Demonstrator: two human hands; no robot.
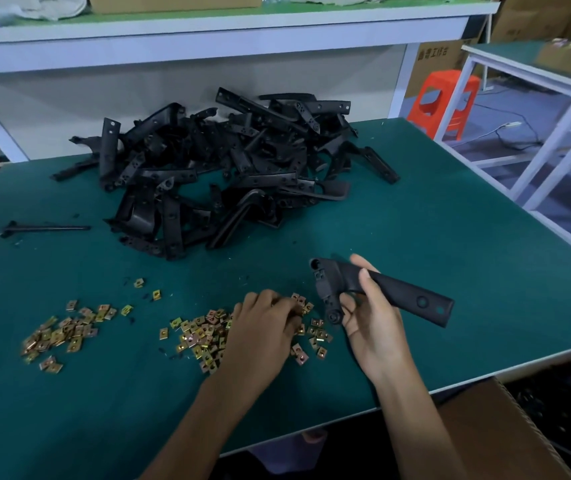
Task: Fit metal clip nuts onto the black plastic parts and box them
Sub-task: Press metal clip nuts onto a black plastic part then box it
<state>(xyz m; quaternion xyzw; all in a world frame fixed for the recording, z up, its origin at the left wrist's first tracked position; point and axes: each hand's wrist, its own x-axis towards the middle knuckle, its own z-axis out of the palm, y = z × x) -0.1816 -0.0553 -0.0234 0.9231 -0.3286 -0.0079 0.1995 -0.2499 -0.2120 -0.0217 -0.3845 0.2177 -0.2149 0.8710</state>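
Two hands are working close together near the front of the green table (450, 237). The right hand (372, 329) is gripping one black plastic part (402, 293) around its neck, thumb on top, holding it just above the mat. Its long axis is running from the bulky bracket end on the left out to the flat holed tab on the right, so the bracket end is pointing at the left hand (263, 322). That hand is lying knuckles-up on the scattered clip nuts (197, 337), fingers curled down into them. Whether it is pinching one I cannot tell, as the fingertips are hidden. It is the nearer hand to the nuts, and the bracket is sitting just beside it, so I'm judging only a short sideways carry is needed. The heap of black parts (228, 168) is lying behind, the cardboard box (485, 427) low at the right.
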